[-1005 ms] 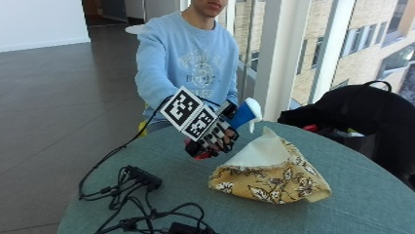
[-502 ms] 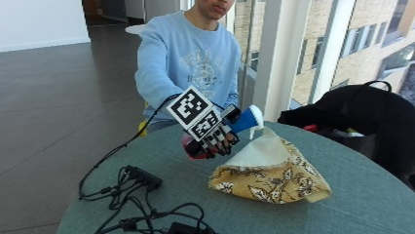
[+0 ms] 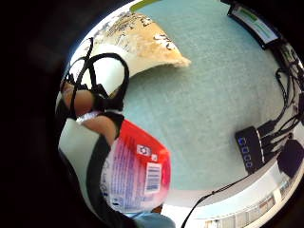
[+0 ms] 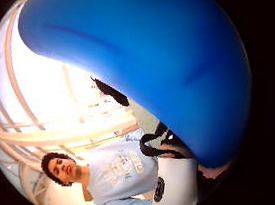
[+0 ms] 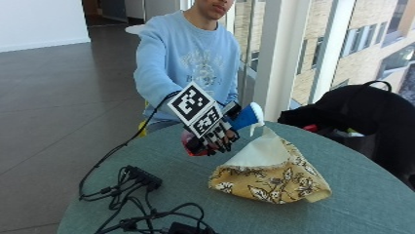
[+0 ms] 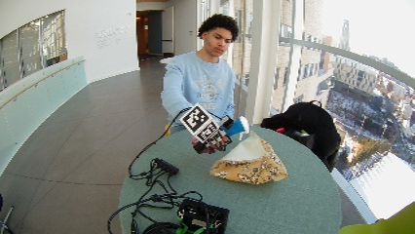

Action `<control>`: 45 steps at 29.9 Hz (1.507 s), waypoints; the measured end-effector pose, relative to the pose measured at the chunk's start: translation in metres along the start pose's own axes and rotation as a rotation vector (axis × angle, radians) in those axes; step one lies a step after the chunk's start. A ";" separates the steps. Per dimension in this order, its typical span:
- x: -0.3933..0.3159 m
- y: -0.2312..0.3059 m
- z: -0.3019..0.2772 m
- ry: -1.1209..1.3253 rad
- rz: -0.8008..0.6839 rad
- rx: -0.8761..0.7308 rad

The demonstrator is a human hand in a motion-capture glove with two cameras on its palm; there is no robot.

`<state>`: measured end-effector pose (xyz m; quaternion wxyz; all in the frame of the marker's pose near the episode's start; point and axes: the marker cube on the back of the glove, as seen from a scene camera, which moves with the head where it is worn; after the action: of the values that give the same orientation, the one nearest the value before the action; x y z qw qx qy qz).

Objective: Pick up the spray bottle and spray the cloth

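My gloved right hand [image 5: 211, 134] grips a spray bottle [image 5: 246, 118] above the round table [image 5: 363, 209]. The bottle has a blue head with a white nozzle and a red body [image 3: 137, 175] with a label. It is tilted, nozzle towards the cloth [image 5: 269, 173], just above the cloth's raised white peak. The cloth is yellow with a floral print and a white inside, heaped in a tent shape [image 6: 250, 163]. The blue spray head [image 4: 148, 58] fills the thumb side palm view. In the little finger side view my fingers [image 3: 90, 114] curl round the bottle, with the cloth [image 3: 137, 42] beyond.
A black power strip [image 5: 142, 178] and tangled cables [image 5: 156, 214] lie on the table's near left part. A black bag [image 5: 363, 112] sits at the far right edge. A black device [image 6: 204, 214] rests at the table's front.
The hand with the bottle has dropped slightly and shifted, bringing the nozzle closer over the cloth's peak. The cloth has kept its shape.
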<state>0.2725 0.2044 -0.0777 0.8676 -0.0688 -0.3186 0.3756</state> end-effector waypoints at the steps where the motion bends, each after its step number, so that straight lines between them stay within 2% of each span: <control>1: 0.000 0.000 0.000 0.002 0.000 0.000; 17: -0.014 0.002 0.005 -0.003 -0.038 0.016; 24: -0.059 0.020 0.024 -0.130 -0.243 0.102; 30: -0.143 0.039 0.069 -0.268 -0.524 0.175; 34: -0.192 0.036 0.100 -0.325 -0.650 0.181; 39: -0.237 0.011 0.148 -0.397 -0.711 0.182; 45: -0.253 -0.026 0.188 -0.437 -0.693 0.210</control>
<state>0.0441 -0.0124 -0.0471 0.8568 0.2126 -0.4595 0.0978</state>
